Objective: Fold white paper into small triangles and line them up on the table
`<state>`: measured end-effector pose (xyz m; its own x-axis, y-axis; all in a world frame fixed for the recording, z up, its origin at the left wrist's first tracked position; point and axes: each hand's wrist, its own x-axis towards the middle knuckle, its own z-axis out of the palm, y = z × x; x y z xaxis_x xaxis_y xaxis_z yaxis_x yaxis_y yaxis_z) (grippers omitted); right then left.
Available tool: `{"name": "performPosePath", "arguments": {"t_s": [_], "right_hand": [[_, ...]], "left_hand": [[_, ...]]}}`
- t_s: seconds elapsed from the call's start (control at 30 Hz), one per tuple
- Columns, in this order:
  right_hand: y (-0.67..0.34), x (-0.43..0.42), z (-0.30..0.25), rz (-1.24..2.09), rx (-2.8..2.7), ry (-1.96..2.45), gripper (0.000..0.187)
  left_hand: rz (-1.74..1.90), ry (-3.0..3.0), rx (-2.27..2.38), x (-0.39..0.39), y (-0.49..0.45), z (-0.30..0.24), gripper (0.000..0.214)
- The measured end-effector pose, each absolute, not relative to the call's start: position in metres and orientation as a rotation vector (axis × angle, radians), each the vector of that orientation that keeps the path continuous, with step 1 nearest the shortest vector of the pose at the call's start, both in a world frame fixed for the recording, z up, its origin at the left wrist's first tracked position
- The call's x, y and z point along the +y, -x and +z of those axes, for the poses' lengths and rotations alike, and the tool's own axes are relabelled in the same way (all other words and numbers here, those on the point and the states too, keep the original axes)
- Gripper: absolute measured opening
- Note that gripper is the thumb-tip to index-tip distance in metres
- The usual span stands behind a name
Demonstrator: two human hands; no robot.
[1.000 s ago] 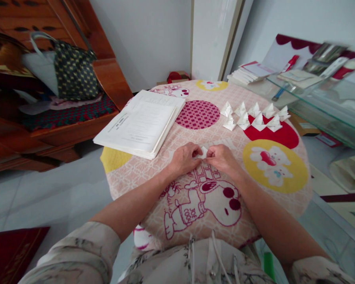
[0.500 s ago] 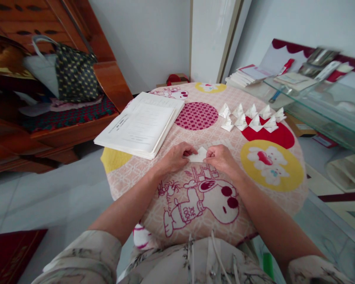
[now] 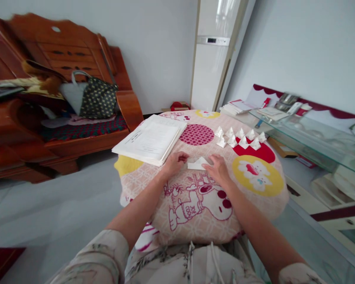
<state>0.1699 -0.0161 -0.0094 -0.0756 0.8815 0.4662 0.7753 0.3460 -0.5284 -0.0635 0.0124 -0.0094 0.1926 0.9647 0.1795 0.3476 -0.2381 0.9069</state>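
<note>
While nine folded pieces (image 3: 239, 138) are lying by,
left hand (image 3: 174, 161) is pinching one paper (image 3: 197, 164); right hand (image 3: 217, 170), pinching before, is pressing open.

Head view, forward-down over round table (image 3: 250, 205); left hand (image 3: 174, 161), right hand (image 3: 217, 169) near; edges seemingly warped.

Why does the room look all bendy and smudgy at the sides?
Head view: a wide lens bends the edges, so the white cabinet leans and the bench looks stretched and smeared; glare shines on the cabinet's top and the glass shelf; the middle is sharper, around the paper between the left hand and right hand.
</note>
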Motion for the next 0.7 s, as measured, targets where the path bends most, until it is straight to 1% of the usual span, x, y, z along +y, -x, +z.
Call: {"name": "performPosePath", "arguments": {"t_s": [0.13,0.23,0.33,0.4,0.43,0.57,0.63,0.7], "right_hand": [[-0.166,-0.012,-0.009,0.375,-1.839,1.409,0.017],[-0.165,-0.018,-0.002,0.582,-1.661,1.401,0.011],[-0.161,-0.031,0.005,0.771,-1.325,1.339,0.021],[-0.154,-0.042,0.007,0.942,-1.076,1.192,0.024],[-0.150,-0.049,0.008,1.031,-0.979,1.127,0.025],[-0.132,-0.074,0.006,1.312,-0.844,0.995,0.023],[-0.127,-0.081,0.005,1.399,-0.879,0.972,0.020],[-0.125,-0.084,0.004,1.458,-0.913,0.964,0.019]], "left_hand": [[1.192,-1.625,1.404,0.000,0.063,-0.004,0.034],[1.315,-1.511,1.432,-0.012,0.062,-0.003,0.031],[1.392,-1.352,1.355,-0.025,0.059,-0.005,0.024],[1.403,-1.242,1.238,-0.035,0.054,-0.005,0.013],[1.387,-1.214,1.147,-0.040,0.051,-0.004,0.012],[1.322,-1.135,0.811,-0.057,0.038,0.002,0.032],[1.304,-1.137,0.759,-0.062,0.035,0.005,0.036],[1.298,-1.131,0.757,-0.065,0.036,0.009,0.036]]}}
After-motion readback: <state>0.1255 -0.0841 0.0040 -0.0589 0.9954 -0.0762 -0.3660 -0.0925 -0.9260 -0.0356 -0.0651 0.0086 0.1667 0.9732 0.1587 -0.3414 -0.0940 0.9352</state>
